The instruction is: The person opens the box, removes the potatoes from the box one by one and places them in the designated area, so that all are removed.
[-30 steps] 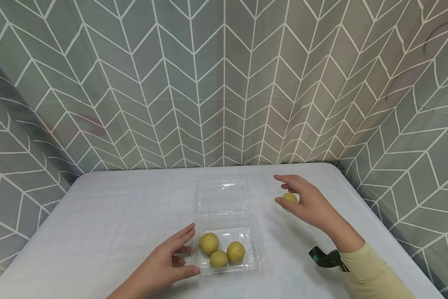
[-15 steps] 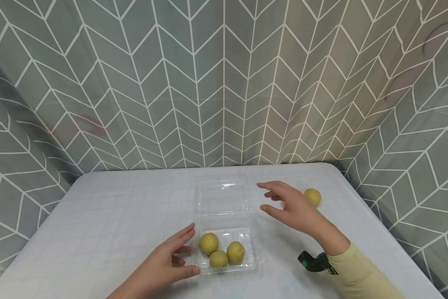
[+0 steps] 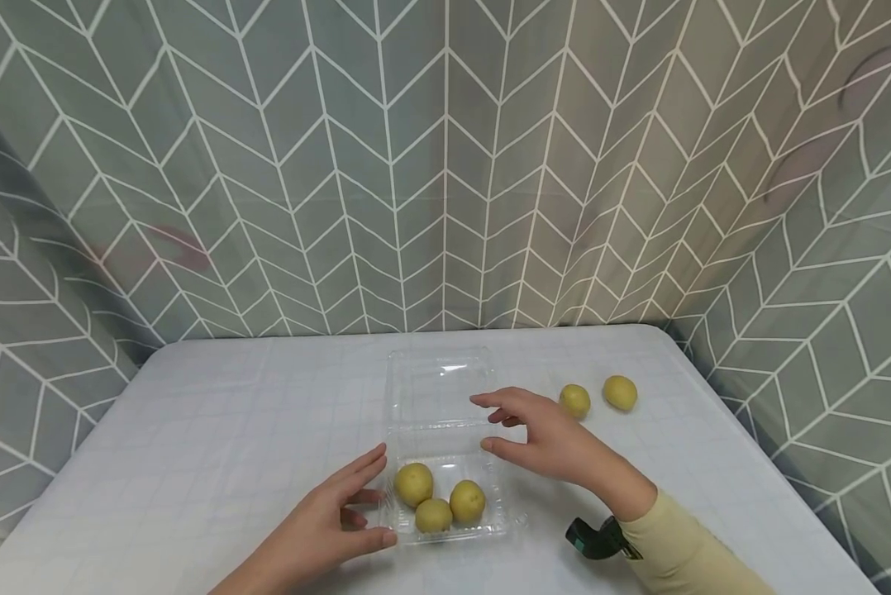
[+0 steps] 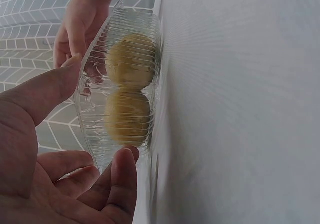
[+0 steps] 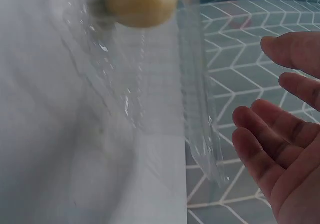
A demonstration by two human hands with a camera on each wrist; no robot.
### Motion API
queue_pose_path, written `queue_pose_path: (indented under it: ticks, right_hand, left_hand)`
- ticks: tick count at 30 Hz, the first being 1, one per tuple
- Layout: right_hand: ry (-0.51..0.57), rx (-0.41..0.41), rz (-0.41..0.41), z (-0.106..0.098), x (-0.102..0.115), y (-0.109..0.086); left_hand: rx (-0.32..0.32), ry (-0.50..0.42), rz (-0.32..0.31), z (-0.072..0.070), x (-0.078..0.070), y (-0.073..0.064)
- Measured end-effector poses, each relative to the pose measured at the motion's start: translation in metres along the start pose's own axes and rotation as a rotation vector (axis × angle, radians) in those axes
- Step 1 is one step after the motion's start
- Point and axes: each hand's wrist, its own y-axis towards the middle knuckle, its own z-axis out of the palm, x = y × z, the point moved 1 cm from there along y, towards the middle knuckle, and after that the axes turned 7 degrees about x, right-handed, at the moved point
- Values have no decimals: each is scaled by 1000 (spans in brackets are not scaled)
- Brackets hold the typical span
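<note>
A clear plastic clamshell box lies with its lid folded back on the table. In its tray sit three lemons. My left hand touches the tray's left side, thumb and fingers spread; in the left wrist view the thumb meets the rim and other fingertips touch the ribbed wall. My right hand hovers by the box's right side, near the hinge, thumb and fingers apart, holding nothing. Two more lemons, a smaller one and a larger one, lie behind its wrist.
A white cloth covers the table. Grey curtains with white chevron lines stand behind it and at both sides. A black device is strapped to the right wrist, over a yellow sleeve.
My right hand has moved left from over the two loose lemons towards the box, leaving both in view on the table. The left hand and the box have stayed put.
</note>
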Motion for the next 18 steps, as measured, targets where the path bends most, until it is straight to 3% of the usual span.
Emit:
queue_pose_path:
  ticks: [8, 18]
  right_hand:
    - [39, 52, -66, 14, 10, 7]
    - [34, 158, -69, 32, 19, 22]
  left_hand:
    - [1, -9, -5, -1, -1, 1]
    - [3, -7, 2, 0, 0, 0]
